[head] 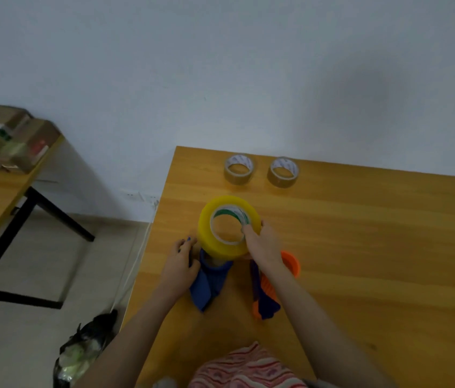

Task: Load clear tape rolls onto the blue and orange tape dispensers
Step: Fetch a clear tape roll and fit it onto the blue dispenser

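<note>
A thick yellowish clear tape roll point(215, 233) with a white core is held tilted above the blue tape dispenser point(206, 281). My right hand point(262, 245) grips the roll's right rim, a finger hooked inside the core. My left hand point(180, 261) holds the blue dispenser at its left side on the wooden table point(360, 247). The orange and blue dispenser point(268, 298) lies just right of it, partly hidden under my right forearm; its orange wheel point(292, 263) shows beyond my wrist.
Two smaller brownish tape rolls point(239, 169) point(283, 172) lie flat near the table's far edge. The table's left edge drops to the floor, where a black bag point(86, 354) sits. A second table with boxes point(11, 135) stands at the far left.
</note>
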`<state>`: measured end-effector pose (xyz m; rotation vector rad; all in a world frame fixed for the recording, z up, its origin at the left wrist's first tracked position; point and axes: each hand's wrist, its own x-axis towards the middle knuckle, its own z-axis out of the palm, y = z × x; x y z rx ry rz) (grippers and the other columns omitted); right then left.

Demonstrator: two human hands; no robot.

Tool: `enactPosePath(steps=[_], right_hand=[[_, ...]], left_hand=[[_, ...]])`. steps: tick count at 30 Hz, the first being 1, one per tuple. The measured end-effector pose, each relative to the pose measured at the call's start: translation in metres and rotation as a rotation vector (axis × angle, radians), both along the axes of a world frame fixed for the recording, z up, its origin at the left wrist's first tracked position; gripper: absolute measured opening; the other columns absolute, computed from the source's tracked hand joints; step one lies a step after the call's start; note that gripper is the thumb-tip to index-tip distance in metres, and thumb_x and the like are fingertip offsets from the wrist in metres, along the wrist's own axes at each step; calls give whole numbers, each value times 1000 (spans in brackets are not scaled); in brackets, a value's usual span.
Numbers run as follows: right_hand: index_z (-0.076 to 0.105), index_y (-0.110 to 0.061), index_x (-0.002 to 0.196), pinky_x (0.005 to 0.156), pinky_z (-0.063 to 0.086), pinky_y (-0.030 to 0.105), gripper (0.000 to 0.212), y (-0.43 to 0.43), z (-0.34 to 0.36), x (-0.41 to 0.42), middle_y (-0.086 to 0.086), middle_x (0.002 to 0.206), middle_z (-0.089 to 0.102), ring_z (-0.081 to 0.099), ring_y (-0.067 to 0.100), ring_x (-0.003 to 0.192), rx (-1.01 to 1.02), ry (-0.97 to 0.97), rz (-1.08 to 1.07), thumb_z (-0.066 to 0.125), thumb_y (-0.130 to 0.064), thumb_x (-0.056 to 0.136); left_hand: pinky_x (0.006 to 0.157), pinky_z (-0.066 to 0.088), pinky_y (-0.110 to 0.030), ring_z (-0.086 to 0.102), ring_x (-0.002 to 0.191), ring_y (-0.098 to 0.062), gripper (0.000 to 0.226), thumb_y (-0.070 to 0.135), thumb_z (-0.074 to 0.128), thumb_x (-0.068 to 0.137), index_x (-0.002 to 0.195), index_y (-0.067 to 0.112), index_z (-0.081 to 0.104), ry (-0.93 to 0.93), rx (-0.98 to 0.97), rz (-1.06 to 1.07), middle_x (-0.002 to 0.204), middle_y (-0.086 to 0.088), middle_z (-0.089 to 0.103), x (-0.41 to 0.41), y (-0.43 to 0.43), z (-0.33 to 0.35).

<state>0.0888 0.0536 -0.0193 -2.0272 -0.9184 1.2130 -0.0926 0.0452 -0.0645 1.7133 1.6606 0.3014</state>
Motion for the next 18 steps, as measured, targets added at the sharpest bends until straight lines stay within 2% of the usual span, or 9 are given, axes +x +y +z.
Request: enactPosePath(steps=[3, 7, 9, 11, 12, 14, 16, 17, 18], right_hand=[[36, -16, 139, 81, 53, 41, 66, 27, -12, -5, 10, 129, 54, 59, 31, 110, -29, 28, -22, 50, -47, 83], [22, -10, 147, 88, 53, 48, 69, 54, -24, -16, 13, 138, 46, 57, 30, 107, -98, 4, -24, 49, -41, 91], [26, -13, 145, 89, 53, 51, 64, 62, -37, -20, 16, 129, 49, 58, 29, 102, -129, -40, 6, 47, -43, 92], [39, -21, 125, 86, 54, 49, 45, 66, -56, -20, 17, 106, 49, 56, 29, 91, -158, -133, 72, 44, -47, 89], [40, -19, 123, 82, 54, 45, 45, 66, -64, -20, 19, 103, 49, 57, 30, 89, -166, -172, 104, 43, -47, 89], [36, -13, 134, 70, 45, 36, 54, 59, -64, -23, 15, 99, 54, 60, 30, 86, -181, -210, 165, 42, -45, 91], [35, -11, 136, 59, 41, 31, 54, 51, -54, -25, 12, 91, 52, 57, 27, 78, -179, -241, 193, 43, -42, 93], [40, -6, 133, 54, 39, 29, 51, 49, -49, -25, 13, 88, 53, 57, 25, 76, -178, -264, 206, 43, -40, 95], [51, -4, 116, 49, 35, 26, 39, 49, -46, -25, 10, 79, 52, 55, 22, 67, -171, -297, 235, 44, -37, 96]], left_hand=[[74, 43, -23, 54, 102, -23, 48, 13, 43, 96, 143, 13, 33, -9, -58, -2, 150, -10, 26, -8, -3, 0], [84, 46, -26, 46, 117, -23, 44, 17, 40, 97, 141, 16, 36, -15, -150, -45, 150, -7, 25, -12, -10, 3], [87, 46, -28, 46, 118, -24, 43, 17, 39, 97, 141, 18, 37, -16, -161, -54, 148, -6, 26, -13, -13, 5], [88, 45, -28, 46, 117, -23, 42, 17, 39, 97, 140, 20, 38, -18, -173, -49, 145, -6, 29, -15, -16, 5], [89, 46, -29, 46, 117, -22, 42, 18, 39, 97, 139, 20, 39, -26, -180, -44, 144, -6, 31, -16, -18, 5], [90, 45, -28, 46, 119, -21, 41, 18, 39, 97, 139, 20, 39, -44, -182, -32, 145, -5, 30, -16, -22, 4], [85, 44, -25, 47, 117, -21, 42, 17, 39, 97, 139, 20, 39, -45, -168, -29, 147, -4, 29, -16, -21, 3], [84, 44, -24, 47, 117, -21, 42, 17, 39, 97, 139, 20, 38, -41, -167, -28, 147, -5, 29, -15, -20, 3], [85, 44, -24, 46, 118, -22, 43, 16, 40, 97, 140, 19, 37, -38, -172, -28, 148, -5, 28, -13, -19, 3]])
